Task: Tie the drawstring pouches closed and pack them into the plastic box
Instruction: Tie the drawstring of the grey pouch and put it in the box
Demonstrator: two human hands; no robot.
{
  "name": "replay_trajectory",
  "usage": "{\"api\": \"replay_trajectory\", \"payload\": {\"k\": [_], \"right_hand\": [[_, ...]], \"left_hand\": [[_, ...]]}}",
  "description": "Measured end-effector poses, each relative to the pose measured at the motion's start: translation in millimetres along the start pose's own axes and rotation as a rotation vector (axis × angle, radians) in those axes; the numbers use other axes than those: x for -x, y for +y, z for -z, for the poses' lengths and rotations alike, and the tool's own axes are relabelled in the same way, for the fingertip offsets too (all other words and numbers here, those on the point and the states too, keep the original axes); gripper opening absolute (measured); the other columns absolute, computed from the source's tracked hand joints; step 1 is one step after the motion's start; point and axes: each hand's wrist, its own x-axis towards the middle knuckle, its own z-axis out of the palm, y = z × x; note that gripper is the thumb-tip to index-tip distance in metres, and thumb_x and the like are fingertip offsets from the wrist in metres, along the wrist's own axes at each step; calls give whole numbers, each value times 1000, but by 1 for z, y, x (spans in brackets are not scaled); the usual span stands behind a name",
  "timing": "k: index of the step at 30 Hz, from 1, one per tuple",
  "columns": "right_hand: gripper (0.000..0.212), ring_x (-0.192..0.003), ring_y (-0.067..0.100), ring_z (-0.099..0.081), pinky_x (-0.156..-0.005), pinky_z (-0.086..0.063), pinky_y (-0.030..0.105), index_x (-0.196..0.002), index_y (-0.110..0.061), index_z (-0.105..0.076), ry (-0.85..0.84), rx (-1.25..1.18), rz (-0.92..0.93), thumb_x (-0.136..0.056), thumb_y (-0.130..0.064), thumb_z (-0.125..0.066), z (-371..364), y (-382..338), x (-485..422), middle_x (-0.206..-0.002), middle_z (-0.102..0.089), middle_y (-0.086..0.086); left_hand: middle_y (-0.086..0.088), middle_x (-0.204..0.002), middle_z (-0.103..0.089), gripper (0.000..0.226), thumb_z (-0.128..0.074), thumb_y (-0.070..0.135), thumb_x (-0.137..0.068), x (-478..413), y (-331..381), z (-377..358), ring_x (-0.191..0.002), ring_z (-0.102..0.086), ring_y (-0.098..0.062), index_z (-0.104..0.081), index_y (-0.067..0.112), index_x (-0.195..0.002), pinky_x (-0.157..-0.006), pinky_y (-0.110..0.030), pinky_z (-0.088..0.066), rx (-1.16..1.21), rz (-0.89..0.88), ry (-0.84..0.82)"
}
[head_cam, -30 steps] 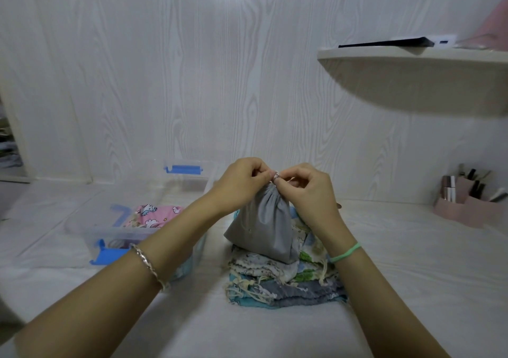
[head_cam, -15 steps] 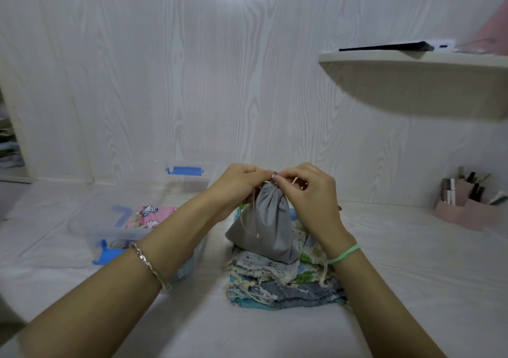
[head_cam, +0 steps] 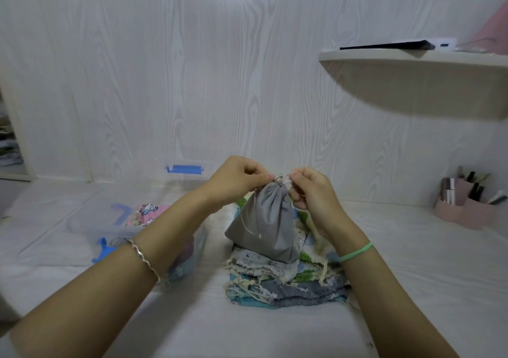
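The grey pouch (head_cam: 264,220) stood on top of the stack of pouches (head_cam: 286,280) near the middle of the tabletop (head_cam: 412,261). At its gathered neck the left hand (head_cam: 236,179) and the right hand (head_cam: 310,190) each pinched the drawstring (head_cam: 281,178), their grips pressed tight around the cord. If either pinch slipped, the knot could loosen and the neck reopen. A loose cord end hung down the front and might snag. The plastic box (head_cam: 132,228) sat toward the left edge, holding a pink pouch (head_cam: 148,212).
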Motion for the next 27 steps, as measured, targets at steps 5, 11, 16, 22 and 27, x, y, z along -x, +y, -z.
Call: {"api": "replay_trajectory", "payload": {"k": [5, 11, 16, 22, 27], "right_hand": [[26, -61, 16, -40, -54, -33, 24, -76, -8, -50, -96, -90, -43, -100, -7, -41, 18, 11, 0, -63, -49, 2], [23, -84, 23, -55, -80, -45, 33, -74, -3, -60, -217, -210, -62, -92, -7, -46, 15, 9, 2, -81, -61, 12], [32, -54, 11, -54, -53, -45, 19, -72, -5, -62, -138, 60, -205, -97, -20, -50, 5, -2, 1, -61, -60, 4], [27, -48, 12, -51, -47, -36, 23, -74, -10, -62, -220, 360, -383, -86, -33, -66, 5, -11, -4, -59, -58, 4], [22, -52, 12, -50, -46, -37, 21, -78, -12, -60, -348, 307, -539, -87, -32, -65, 8, -12, -6, -64, -55, 3]], "left_hand": [[13, -66, -57, 13, -66, 26, -89, 0, -8, 3, -65, -52, -4, -71, 20, -79, -68, -27, -45, -407, -100, 147], [7, -88, -65, 21, -57, 39, -93, 9, -11, -7, -81, -55, -11, -73, 30, -102, -73, -27, -41, -795, -255, 357], [8, -82, -73, 21, -56, 41, -93, 16, -17, -23, -78, -66, -13, -74, 32, -97, -62, -27, -46, -746, -310, 403], [8, -83, -75, 15, -63, 30, -90, 15, -19, -27, -77, -67, -10, -76, 25, -92, -71, -36, -54, -567, -367, 376], [7, -86, -75, 14, -65, 25, -89, 17, -16, -29, -78, -68, -7, -77, 20, -94, -76, -31, -54, -526, -386, 335]]}}
